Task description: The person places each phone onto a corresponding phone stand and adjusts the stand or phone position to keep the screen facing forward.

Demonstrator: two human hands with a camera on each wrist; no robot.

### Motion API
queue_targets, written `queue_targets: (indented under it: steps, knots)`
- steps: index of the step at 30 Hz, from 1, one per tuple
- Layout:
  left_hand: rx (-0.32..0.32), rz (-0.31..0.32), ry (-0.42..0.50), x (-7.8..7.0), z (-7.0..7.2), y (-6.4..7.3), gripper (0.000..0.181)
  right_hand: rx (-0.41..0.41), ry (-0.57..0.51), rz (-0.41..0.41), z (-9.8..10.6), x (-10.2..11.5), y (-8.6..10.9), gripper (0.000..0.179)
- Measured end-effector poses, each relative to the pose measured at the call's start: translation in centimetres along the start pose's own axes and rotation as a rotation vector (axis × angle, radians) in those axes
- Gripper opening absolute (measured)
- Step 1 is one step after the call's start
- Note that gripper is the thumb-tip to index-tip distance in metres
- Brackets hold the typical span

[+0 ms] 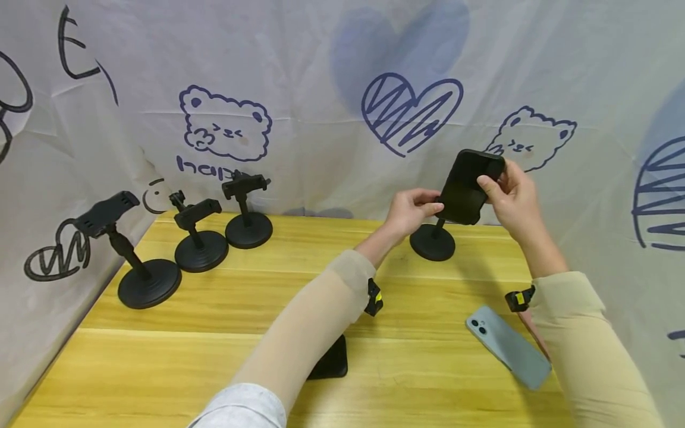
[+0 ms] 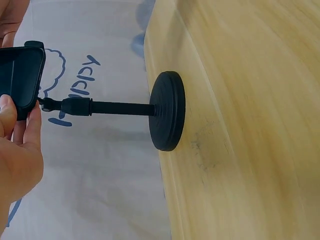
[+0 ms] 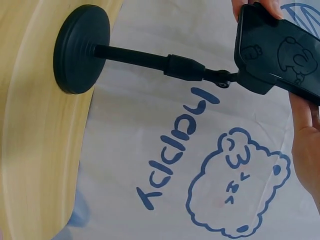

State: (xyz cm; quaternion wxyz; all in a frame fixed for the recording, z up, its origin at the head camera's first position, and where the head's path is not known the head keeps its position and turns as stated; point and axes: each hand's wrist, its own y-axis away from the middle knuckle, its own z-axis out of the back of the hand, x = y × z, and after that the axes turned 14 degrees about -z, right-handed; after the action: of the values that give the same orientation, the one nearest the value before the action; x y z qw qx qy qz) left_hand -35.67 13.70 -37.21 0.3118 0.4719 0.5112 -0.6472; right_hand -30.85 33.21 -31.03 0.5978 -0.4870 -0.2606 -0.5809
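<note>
A black smartphone (image 1: 464, 189) sits tilted in the clamp of a black phone stand (image 1: 432, 242), above its round base. My left hand (image 1: 408, 211) pinches the clamp at the phone's lower left edge, thumb in front and fingers behind, as the left wrist view shows. My right hand (image 1: 516, 199) grips the phone's upper right side, its thumb on the screen. The stand's pole (image 2: 122, 108) stands upright between base and clamp. In the right wrist view the phone's glossy screen (image 3: 280, 52) reflects the surroundings. The back of the clamp is hidden.
Three more black phone stands, a near one (image 1: 150, 283), a middle one (image 1: 201, 251) and a far one (image 1: 248, 230), stand at the left. A light blue phone (image 1: 508, 346) lies at right beside a partly hidden pink item (image 1: 534, 333). A black phone (image 1: 330, 361) lies under my left forearm.
</note>
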Motion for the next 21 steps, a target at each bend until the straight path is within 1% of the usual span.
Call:
queue_targets:
  steps: [4,8,10,15,18,21]
  knots:
    - [-0.008,0.002,0.031,0.2,-0.1,0.0,0.028,-0.011,-0.006,0.012,-0.1,-0.3,0.0,0.029]
    - [-0.012,-0.011,0.045,0.2,0.0,0.0,0.028,-0.023,0.023,0.031,-0.3,-0.4,-0.2,0.028]
    - [-0.011,-0.017,0.041,0.2,0.1,0.0,0.028,-0.029,0.047,0.038,-0.4,-0.6,-0.3,0.028]
    - [-0.007,-0.026,0.023,0.3,0.1,0.0,0.027,-0.025,0.098,0.023,-0.5,-1.2,-0.2,0.029]
    - [0.000,-0.024,0.023,0.3,0.1,-0.1,0.028,-0.022,0.091,0.010,-0.6,-1.5,-0.1,0.030]
    - [0.004,-0.021,0.016,0.4,0.1,-0.1,0.028,-0.033,0.100,0.015,-0.7,-1.5,0.0,0.028]
